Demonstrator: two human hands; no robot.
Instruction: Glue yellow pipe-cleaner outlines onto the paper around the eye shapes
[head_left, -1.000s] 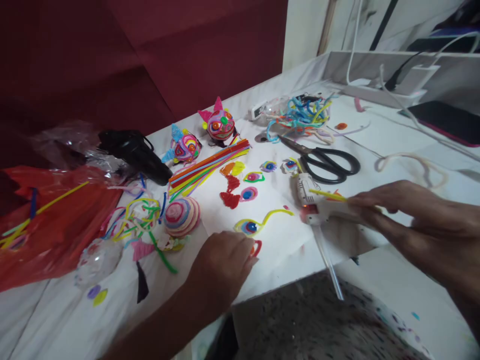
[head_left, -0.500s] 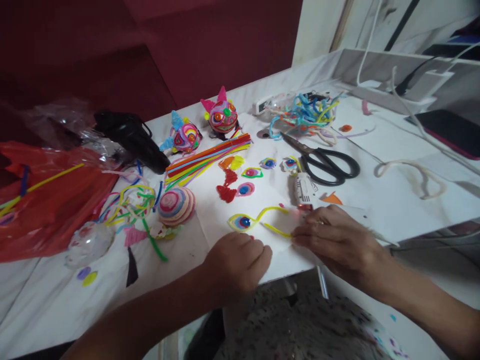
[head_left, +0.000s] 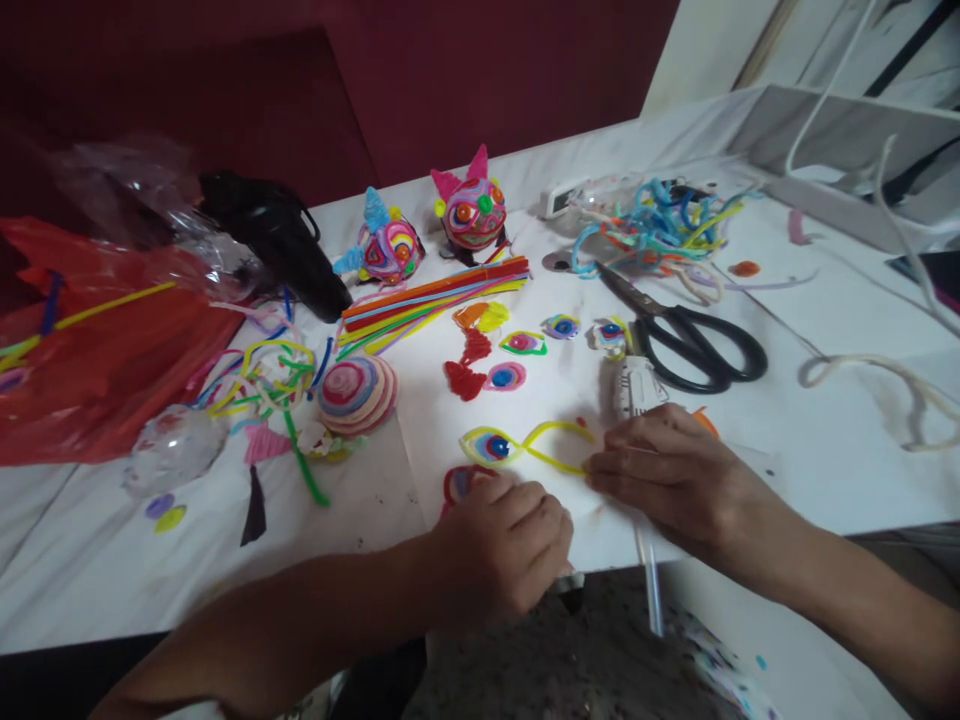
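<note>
My left hand (head_left: 510, 540) is closed at the paper's front edge, its fingers curled under. What they hold, if anything, is hidden. A red eye-shaped piece (head_left: 457, 484) shows partly from beneath it. My right hand (head_left: 675, 470) is closed, with its fingertips on the end of a yellow pipe cleaner (head_left: 555, 428). That pipe cleaner bends into a loop, joined to a yellow-rimmed eye piece (head_left: 491, 446) with a blue centre. Behind my right hand stands a white tool (head_left: 639, 385), partly covered. A clear stick (head_left: 651, 585) juts out below the hand over the table edge.
Black-handled scissors (head_left: 697, 345) lie behind my right hand. Pipe-cleaner strips (head_left: 435, 300), two decorated animal heads (head_left: 474, 215), and a striped dome (head_left: 358, 395) stand further back and left. A red plastic bag (head_left: 97, 370), a black object (head_left: 277, 240) and tangled scraps (head_left: 660, 225) surround them.
The camera view has shifted a little. My left hand has moved slightly right, and more of the red eye piece shows. The yellow pipe cleaner's two strands now meet the eye piece's tip.
</note>
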